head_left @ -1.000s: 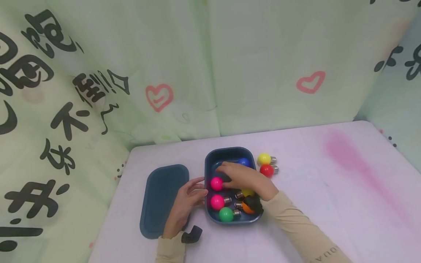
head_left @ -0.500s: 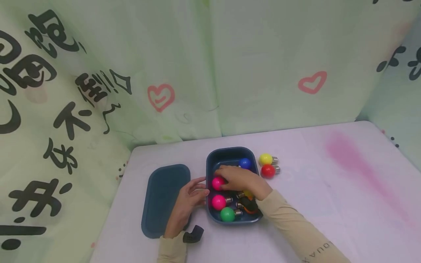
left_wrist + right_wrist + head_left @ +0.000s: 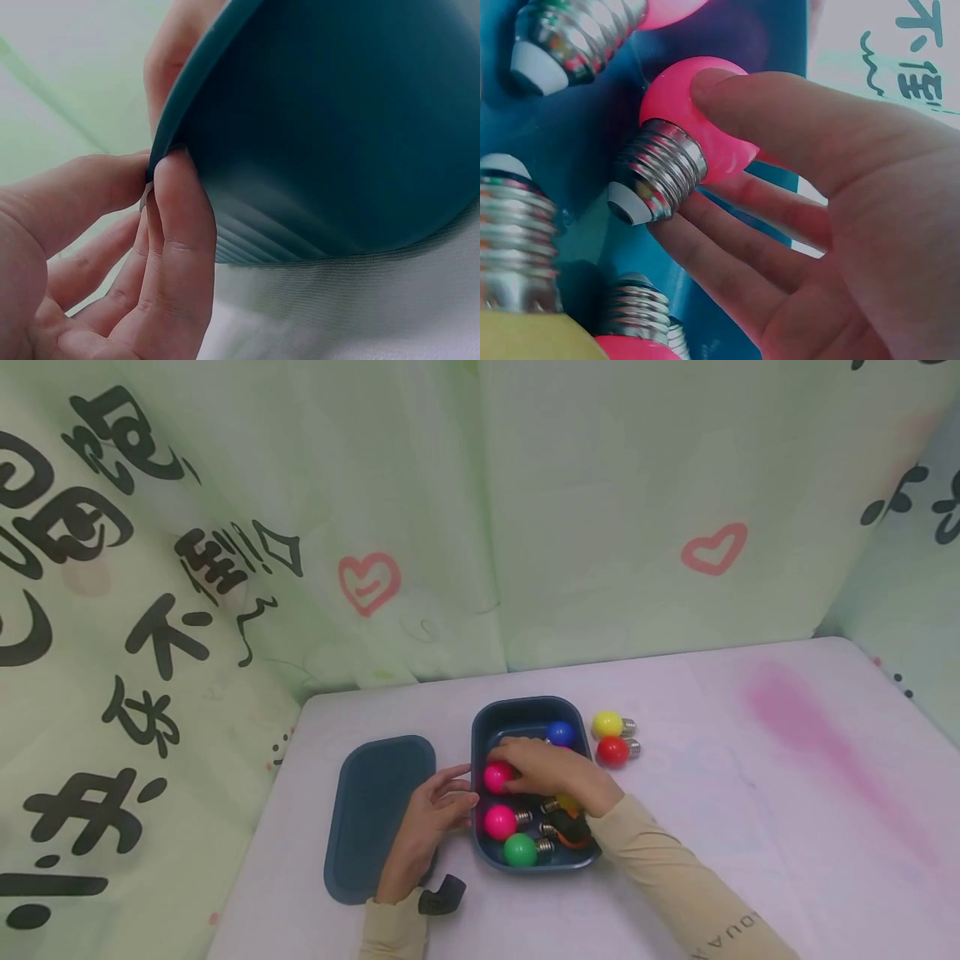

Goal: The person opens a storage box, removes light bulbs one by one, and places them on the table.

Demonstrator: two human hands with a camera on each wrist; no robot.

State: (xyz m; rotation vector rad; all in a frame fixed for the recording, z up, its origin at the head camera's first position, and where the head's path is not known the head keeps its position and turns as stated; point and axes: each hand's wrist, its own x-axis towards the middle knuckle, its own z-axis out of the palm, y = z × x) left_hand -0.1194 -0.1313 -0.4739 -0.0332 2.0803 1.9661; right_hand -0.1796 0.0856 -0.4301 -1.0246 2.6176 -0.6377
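Note:
My right hand (image 3: 551, 770) reaches into a dark blue box (image 3: 517, 700) and holds a pink light bulb (image 3: 667, 94). In the right wrist view the thumb presses the globe's near side, fingers behind it, and its metal screw base (image 3: 660, 176) points away from the palm. My left hand (image 3: 427, 827) pinches the box's left rim between thumb and fingers, as the left wrist view shows. Another pink bulb (image 3: 499, 822) and a green bulb (image 3: 520, 850) lie nearer in the box. A blue bulb (image 3: 559, 733) is at the back; yellow and orange ones are partly hidden under my right wrist.
Left of the box a flat dark blue lid (image 3: 375, 802) lies on the white-covered table, partly under my left arm. Just beyond the box's right side rest a yellow bulb (image 3: 607, 724) and a red bulb (image 3: 612, 750). A printed curtain (image 3: 585, 510) hangs behind the table.
My right hand has come down and its fingers have closed around the pink bulb, then stayed nearly still. The left hand keeps its place at the rim. The head view has shifted slightly.

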